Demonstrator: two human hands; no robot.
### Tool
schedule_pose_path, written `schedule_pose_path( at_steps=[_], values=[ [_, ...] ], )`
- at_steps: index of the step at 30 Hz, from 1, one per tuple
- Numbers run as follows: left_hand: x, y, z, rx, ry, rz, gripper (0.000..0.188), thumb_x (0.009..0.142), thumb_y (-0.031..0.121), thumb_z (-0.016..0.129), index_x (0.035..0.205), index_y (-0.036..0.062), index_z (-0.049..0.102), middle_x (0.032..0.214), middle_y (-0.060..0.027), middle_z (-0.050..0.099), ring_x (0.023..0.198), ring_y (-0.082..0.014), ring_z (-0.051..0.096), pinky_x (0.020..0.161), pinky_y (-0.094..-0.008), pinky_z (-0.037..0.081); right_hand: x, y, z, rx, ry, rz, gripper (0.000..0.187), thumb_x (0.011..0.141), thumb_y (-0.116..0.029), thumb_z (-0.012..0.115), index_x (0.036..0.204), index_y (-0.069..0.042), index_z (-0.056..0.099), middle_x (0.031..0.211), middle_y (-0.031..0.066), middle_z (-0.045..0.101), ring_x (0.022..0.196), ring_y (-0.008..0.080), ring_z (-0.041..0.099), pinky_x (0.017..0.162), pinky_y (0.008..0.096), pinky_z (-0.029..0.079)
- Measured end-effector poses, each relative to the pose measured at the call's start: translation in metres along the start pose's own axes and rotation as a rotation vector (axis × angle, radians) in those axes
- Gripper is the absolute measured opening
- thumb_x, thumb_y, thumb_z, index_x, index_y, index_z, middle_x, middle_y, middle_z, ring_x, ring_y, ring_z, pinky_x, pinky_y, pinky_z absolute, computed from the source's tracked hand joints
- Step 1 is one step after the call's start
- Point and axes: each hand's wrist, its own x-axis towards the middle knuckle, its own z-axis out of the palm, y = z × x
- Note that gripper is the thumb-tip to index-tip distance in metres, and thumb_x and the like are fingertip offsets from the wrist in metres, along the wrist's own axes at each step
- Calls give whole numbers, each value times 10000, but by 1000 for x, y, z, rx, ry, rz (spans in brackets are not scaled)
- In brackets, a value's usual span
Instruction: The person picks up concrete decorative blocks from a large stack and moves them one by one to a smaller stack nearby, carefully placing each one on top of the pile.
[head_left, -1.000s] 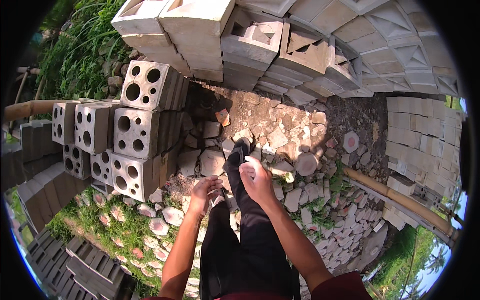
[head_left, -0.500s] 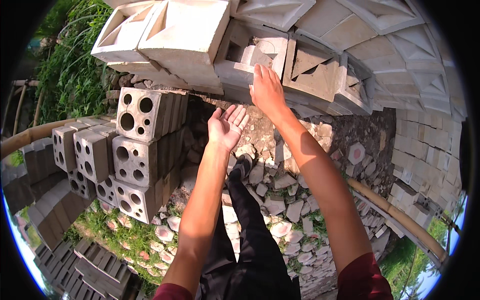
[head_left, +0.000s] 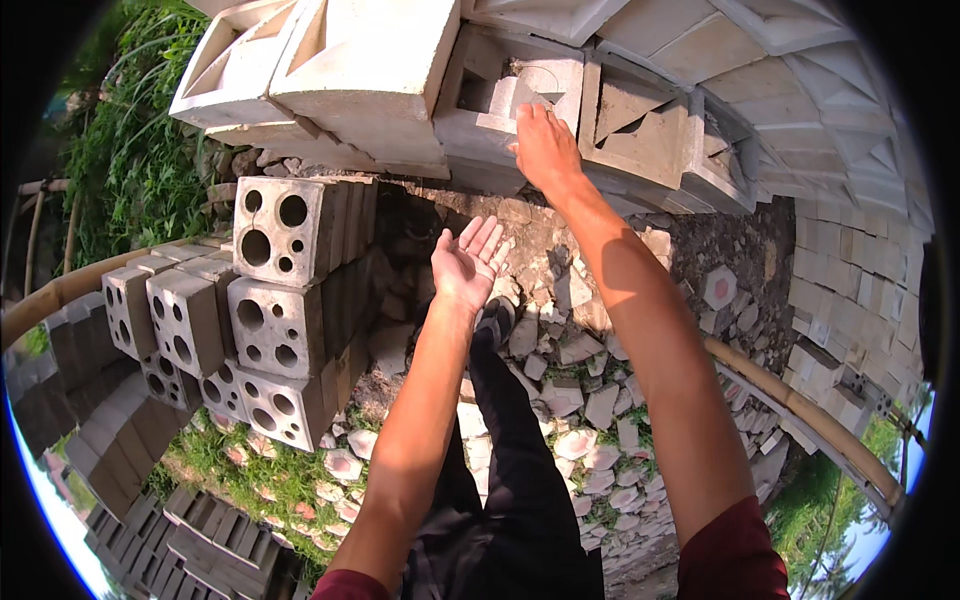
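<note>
In the head view, the person's right hand (head_left: 548,148) is stretched forward over the front edge of a grey recessed concrete ventilation block (head_left: 478,145), its fingers bent down at the near rim beside a grey angular fragment (head_left: 526,94) lying in the recess; whether that grip is closed on anything cannot be told. This block stands in a row, between a larger pale concrete block (head_left: 360,118) on its left and another grey recessed block (head_left: 628,160) on its right. The left hand (head_left: 470,265) is held lower, palm up, its grip open with the fingers extended, above broken stone rubble (head_left: 575,290). To its left rises a stack of perforated concrete blocks (head_left: 280,318) with round holes. Below are a dark shoe (head_left: 495,325) and black trousers (head_left: 512,430); a bamboo pole (head_left: 790,390) slants across the right side, near a hexagonal paver (head_left: 719,288).
</note>
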Motion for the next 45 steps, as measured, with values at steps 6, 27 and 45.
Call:
schedule_pose_path(
  at_steps=[6,27,45],
  values=[
    [-9,12,-25,100,6,-57,587,993,440,179,1312,12,424,1319,-161,509,1214,-290,490,997,-475,392,-10,-5,-26,65,-71,-19,405,685,-62,732,1016,27,515,1012,197,568,990,330,576,877,399,454],
    [-94,13,-83,293,-210,-250,463,937,400,460,1222,39,510,1171,-133,580,1019,-257,598,839,-398,523,-213,-123,-198,992,-413,518,406,715,-175,791,995,-1,553,892,158,642,821,258,652,724,352,502],
    [-152,-32,-141,1020,116,-775,538,927,404,347,1323,58,464,1325,-127,501,1189,-304,496,1024,-477,374,-525,-179,-92,1235,471,1515,379,937,-355,537,1028,11,581,850,64,625,772,110,552,700,272,448]
  ],
)
